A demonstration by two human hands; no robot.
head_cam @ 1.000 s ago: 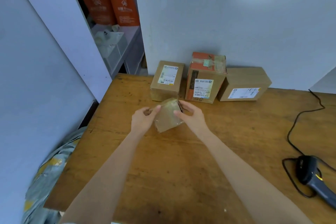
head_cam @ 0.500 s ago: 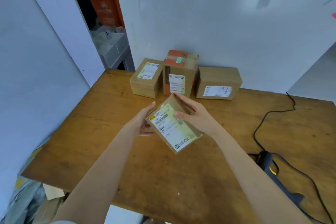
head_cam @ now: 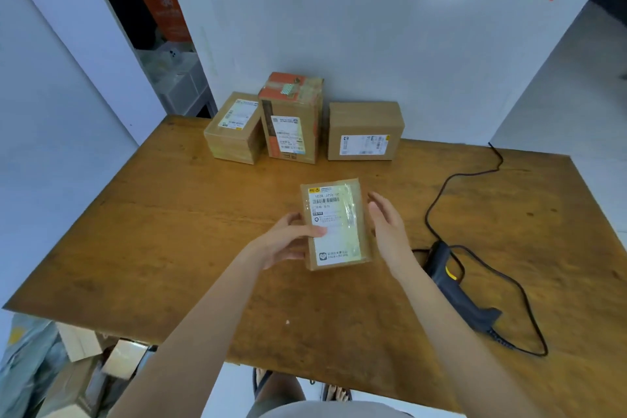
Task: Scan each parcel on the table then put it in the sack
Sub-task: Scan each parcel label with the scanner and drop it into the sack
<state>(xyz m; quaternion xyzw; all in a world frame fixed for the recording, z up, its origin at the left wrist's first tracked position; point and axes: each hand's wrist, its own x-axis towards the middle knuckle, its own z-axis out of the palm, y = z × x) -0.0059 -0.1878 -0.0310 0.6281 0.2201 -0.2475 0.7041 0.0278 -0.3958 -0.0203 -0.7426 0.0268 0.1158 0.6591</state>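
Head view: the left grip pinches the parcel, label up, over the tabletop. The right grip hangs just beside it, fingers loosely spread. The scanner lies to the right.

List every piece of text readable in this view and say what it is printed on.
"102A J756": top line of the label on the held parcel; the characters after it are blurred.
Rest of that label, barcode included: too small to read.
Labels on the left box, middle box and right box: blurred, unreadable.
White print on the orange bag: unreadable.
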